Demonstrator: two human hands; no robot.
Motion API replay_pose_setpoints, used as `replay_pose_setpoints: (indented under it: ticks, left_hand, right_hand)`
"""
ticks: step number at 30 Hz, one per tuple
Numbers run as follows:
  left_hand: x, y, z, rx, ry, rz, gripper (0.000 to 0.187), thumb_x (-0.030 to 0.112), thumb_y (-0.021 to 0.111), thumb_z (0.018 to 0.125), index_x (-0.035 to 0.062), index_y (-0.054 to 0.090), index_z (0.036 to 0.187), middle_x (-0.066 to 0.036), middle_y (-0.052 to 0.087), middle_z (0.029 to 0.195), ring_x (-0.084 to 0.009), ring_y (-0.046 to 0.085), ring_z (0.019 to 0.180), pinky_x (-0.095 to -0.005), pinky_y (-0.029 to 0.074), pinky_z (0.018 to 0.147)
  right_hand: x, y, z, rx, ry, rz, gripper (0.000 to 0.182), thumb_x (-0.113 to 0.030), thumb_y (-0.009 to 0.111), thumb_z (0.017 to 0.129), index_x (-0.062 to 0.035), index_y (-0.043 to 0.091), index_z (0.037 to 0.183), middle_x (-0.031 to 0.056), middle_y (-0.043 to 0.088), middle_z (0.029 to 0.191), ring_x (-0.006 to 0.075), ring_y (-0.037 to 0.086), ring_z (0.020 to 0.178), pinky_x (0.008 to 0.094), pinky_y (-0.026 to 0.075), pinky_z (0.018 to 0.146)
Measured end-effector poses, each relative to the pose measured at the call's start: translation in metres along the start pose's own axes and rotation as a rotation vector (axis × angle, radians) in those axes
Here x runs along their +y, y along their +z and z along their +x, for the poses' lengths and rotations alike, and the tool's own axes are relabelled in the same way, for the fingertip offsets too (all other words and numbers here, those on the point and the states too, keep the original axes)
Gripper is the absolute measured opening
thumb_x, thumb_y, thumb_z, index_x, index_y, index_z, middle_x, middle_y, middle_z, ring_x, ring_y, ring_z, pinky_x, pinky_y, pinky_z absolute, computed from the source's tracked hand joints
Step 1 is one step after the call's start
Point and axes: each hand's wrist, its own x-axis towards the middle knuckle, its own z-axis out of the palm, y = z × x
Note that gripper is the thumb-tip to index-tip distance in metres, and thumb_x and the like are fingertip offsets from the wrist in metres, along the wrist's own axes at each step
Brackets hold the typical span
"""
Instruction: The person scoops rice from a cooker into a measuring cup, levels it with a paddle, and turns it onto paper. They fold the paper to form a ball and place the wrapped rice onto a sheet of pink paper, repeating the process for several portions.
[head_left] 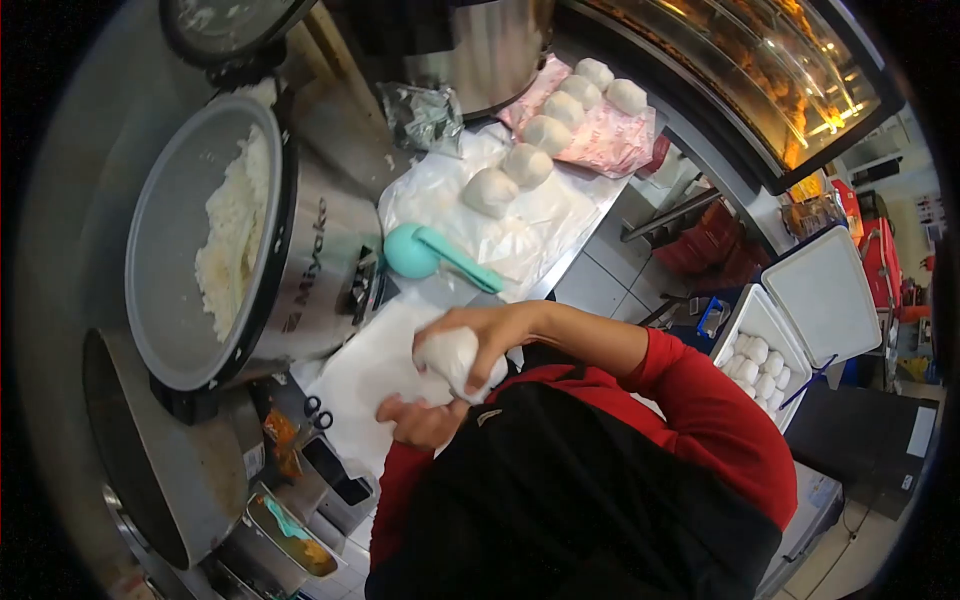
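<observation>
In the head view, my right hand (475,345) is wrapped round a white-wrapped rice ball (447,355) from above. My left hand (425,420) is just below it, fingers curled at the bundle's lower end, where the wrapping is partly hidden. Under both hands lies a white wrapping sheet (350,400). A turquoise round scoop (412,251) with a long handle rests beside the sheet. To the left, an open rice cooker (330,265) holds white rice (232,235) along one side of its pot.
Several wrapped rice balls (547,134) stand in rows on white and pink wrapping (620,135). Crumpled foil (422,118) lies by a metal pot. Scissors (318,412) and a phone (335,470) are near my left arm. At right, an open white cooler (757,330) holds more balls.
</observation>
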Motion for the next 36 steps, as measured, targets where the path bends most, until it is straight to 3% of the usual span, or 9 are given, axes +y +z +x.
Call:
replay_pose_setpoints:
  ticks: [3, 11, 14, 17, 22, 27, 30, 35, 36]
  left_hand:
    - [0.01, 0.036, 0.0, 0.217, 0.227, -0.162, 0.016, 0.026, 0.063, 0.08, 0.0169, 0.05, 0.081, -0.002, 0.045, 0.088, -0.0201, 0.045, 0.093, -0.04, 0.037, 0.085]
    - [0.026, 0.061, -0.01, -0.678, -0.268, -0.157, 0.025, 0.027, 0.066, 0.081, 0.0128, 0.047, 0.089, -0.006, 0.049, 0.099, -0.0255, 0.046, 0.1, -0.0419, 0.038, 0.087]
    - [0.045, 0.095, 0.016, -0.63, -0.626, 0.035, 0.031, 0.015, 0.071, 0.075, 0.0092, 0.046, 0.091, -0.011, 0.048, 0.105, -0.0306, 0.046, 0.103, -0.044, 0.038, 0.087]
    - [0.037, 0.095, 0.012, -0.627, -0.709, 0.137, 0.039, 0.004, 0.072, 0.071, 0.0059, 0.043, 0.097, -0.016, 0.047, 0.11, -0.0352, 0.045, 0.104, -0.046, 0.037, 0.089]
    - [0.036, 0.091, 0.007, -0.694, -0.775, 0.276, 0.036, 0.002, 0.066, 0.075, 0.0027, 0.042, 0.101, -0.017, 0.046, 0.114, -0.0364, 0.043, 0.106, -0.0463, 0.034, 0.092]
    - [0.045, 0.085, -0.015, -0.698, -0.898, 0.386, 0.031, 0.004, 0.061, 0.078, 0.0011, 0.044, 0.105, -0.018, 0.044, 0.119, -0.0352, 0.04, 0.112, -0.0474, 0.03, 0.095]
    - [0.052, 0.071, -0.03, -0.686, -0.95, 0.509, 0.032, 0.003, 0.059, 0.078, 0.0001, 0.044, 0.106, -0.019, 0.044, 0.12, -0.0349, 0.04, 0.113, -0.048, 0.03, 0.095]
    - [0.046, 0.031, -0.062, -0.681, -1.05, 0.672, 0.041, 0.008, 0.058, 0.079, -0.0022, 0.043, 0.115, -0.02, 0.043, 0.122, -0.0363, 0.039, 0.116, -0.0498, 0.029, 0.098]
    - [0.045, 0.02, -0.07, -0.666, -1.083, 0.686, 0.042, 0.009, 0.059, 0.08, -0.0024, 0.042, 0.116, -0.02, 0.043, 0.122, -0.0365, 0.038, 0.116, -0.0502, 0.028, 0.099]
  right_hand:
    - [-0.014, -0.01, -0.017, -0.252, 0.29, 0.163, 0.061, -0.01, 0.079, 0.057, -0.0017, 0.054, 0.112, 0.0089, 0.056, 0.103, 0.0192, 0.054, 0.098, 0.0318, 0.046, 0.08]
    - [0.004, -0.056, -0.076, 0.055, 0.345, -0.132, 0.059, -0.018, 0.081, 0.061, -0.0013, 0.056, 0.111, 0.0096, 0.062, 0.096, 0.0218, 0.06, 0.088, 0.0335, 0.051, 0.075]
    - [0.013, -0.094, -0.113, 0.605, 0.313, 0.088, 0.058, -0.022, 0.081, 0.061, -0.0045, 0.056, 0.111, 0.0088, 0.062, 0.098, 0.0205, 0.06, 0.09, 0.0325, 0.051, 0.075]
    - [-0.002, -0.19, -0.152, 1.274, 0.393, -0.406, 0.114, -0.046, 0.084, 0.05, 0.01, 0.032, 0.133, 0.0256, 0.054, 0.121, 0.0328, 0.055, 0.111, 0.0374, 0.045, 0.092]
    - [-0.052, -0.315, -0.201, 1.823, 0.315, -0.9, 0.069, -0.038, 0.079, 0.06, 0.0016, 0.045, 0.106, 0.0253, 0.063, 0.091, 0.0392, 0.062, 0.087, 0.0438, 0.049, 0.073]
    - [-0.014, -0.355, -0.195, 1.748, 0.561, -1.33, 0.076, -0.041, 0.079, 0.06, -0.0029, 0.045, 0.116, 0.0228, 0.057, 0.105, 0.038, 0.054, 0.102, 0.043, 0.046, 0.081]
    - [-0.016, -0.328, -0.192, 1.832, 0.303, -1.641, 0.081, -0.035, 0.079, 0.061, -0.001, 0.042, 0.124, 0.023, 0.047, 0.116, 0.0383, 0.048, 0.107, 0.0436, 0.045, 0.084]
    - [0.027, -0.382, -0.22, 1.526, -0.136, -1.459, 0.081, -0.033, 0.069, 0.074, -0.0006, 0.03, 0.137, 0.0257, 0.045, 0.123, 0.0404, 0.045, 0.116, 0.0404, 0.037, 0.099]
    - [0.023, -0.385, -0.227, 1.501, 0.141, -1.252, 0.081, -0.039, 0.067, 0.077, -0.0037, 0.029, 0.139, 0.0275, 0.044, 0.124, 0.0381, 0.045, 0.118, 0.0449, 0.035, 0.1]
